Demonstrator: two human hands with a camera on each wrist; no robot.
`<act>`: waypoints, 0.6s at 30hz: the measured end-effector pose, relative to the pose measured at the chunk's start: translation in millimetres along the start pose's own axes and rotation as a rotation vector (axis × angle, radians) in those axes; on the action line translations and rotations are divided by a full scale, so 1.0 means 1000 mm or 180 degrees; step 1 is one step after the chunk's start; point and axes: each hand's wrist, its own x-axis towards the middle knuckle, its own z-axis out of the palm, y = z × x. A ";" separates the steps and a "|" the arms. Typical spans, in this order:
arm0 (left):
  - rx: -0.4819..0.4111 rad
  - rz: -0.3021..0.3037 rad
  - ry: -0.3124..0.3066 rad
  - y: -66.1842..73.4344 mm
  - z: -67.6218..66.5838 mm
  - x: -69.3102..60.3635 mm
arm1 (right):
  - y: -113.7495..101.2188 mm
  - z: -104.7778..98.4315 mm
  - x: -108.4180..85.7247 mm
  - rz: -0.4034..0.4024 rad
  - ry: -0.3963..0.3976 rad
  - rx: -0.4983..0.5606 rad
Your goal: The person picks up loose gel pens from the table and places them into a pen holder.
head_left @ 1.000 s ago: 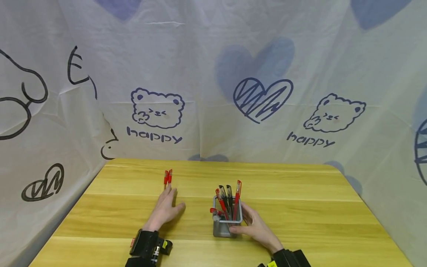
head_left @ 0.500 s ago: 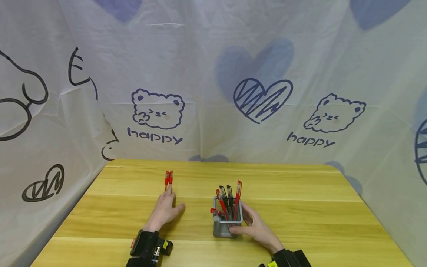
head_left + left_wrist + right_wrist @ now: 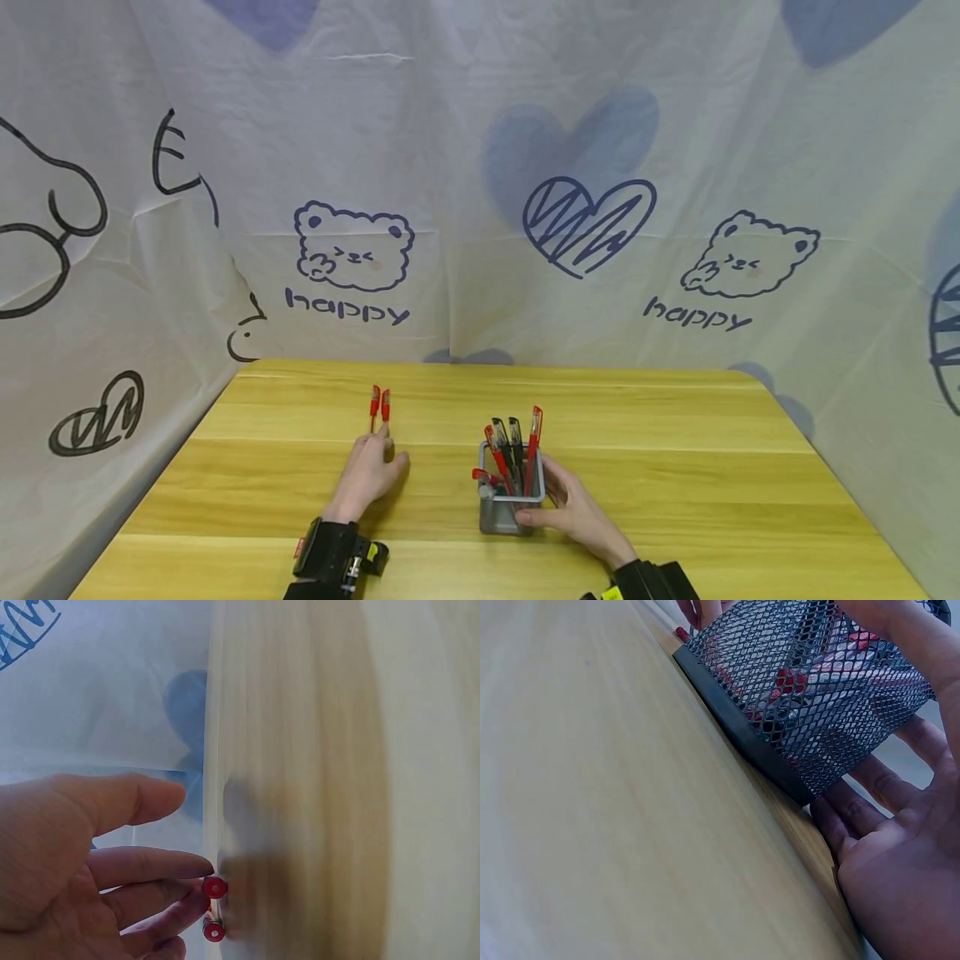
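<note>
Two red-capped pens lie side by side toward the back left of the table, a left one (image 3: 375,401) and a right one (image 3: 386,405). My left hand (image 3: 366,473) reaches to their near ends, its index fingertip at the right pen. In the left wrist view, extended fingers touch the red end of one pen (image 3: 214,887), and the thumb stands apart. Right of centre, a dark mesh pen holder (image 3: 498,518) stands upright, holding several red and black pens (image 3: 516,437). My right hand (image 3: 583,510) grips its right side, thumb in front, fingers behind.
The wooden table (image 3: 675,467) runs back to a white cloth (image 3: 465,167) with drawn bears and hearts. That cloth also hangs along the left and right sides. One red-capped pen (image 3: 483,476) leans low over the holder's left rim.
My left index finger has drawn back slightly toward me. The right red-capped pen has shifted a little nearer and apart from the left one. My right hand and the pen holder stay put.
</note>
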 end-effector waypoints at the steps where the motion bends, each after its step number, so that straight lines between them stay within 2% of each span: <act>1: 0.0001 -0.0004 0.0039 0.000 0.000 0.001 | 0.000 0.000 0.000 -0.0009 -0.0005 -0.0011; 4: -0.0034 -0.0046 0.0205 0.001 0.000 0.001 | 0.001 0.000 0.000 -0.0018 -0.0008 -0.0012; 12: 0.0214 -0.0013 0.0630 0.002 -0.004 -0.002 | 0.002 0.000 0.001 0.0005 -0.0002 0.0004; 18: 0.0161 -0.0131 0.0629 0.002 -0.008 -0.005 | 0.002 0.000 0.001 0.0041 -0.0017 0.0105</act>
